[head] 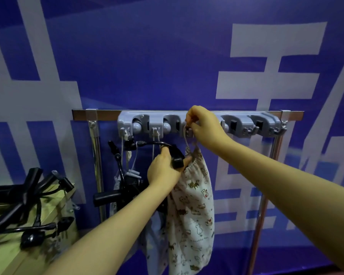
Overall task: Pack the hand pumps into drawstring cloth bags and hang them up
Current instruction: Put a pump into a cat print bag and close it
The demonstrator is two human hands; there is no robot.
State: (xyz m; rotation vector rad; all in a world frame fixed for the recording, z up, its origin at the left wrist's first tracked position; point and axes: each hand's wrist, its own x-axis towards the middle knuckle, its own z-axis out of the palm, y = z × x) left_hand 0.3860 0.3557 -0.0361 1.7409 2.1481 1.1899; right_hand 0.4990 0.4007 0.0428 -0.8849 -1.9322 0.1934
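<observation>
Hanging step. Right hand [204, 126] pinches drawstring [186, 138] at rack [238, 122]; left hand [163, 171] grips pump handle [177, 157] below rack. Next: hook string.

A pale wooden tabletop [4, 259] at the lower left carries a tangled heap of black hand pumps [22, 197] and their hoses. Beside it, a grey plastic hook rack [157, 121] on a steel rail [107, 114] bears pale cloth bags [153, 241] on its left hooks. An animal-print bag [193, 205] hangs below the third hook, its drawstring [186, 139] reaching up to it.
</observation>
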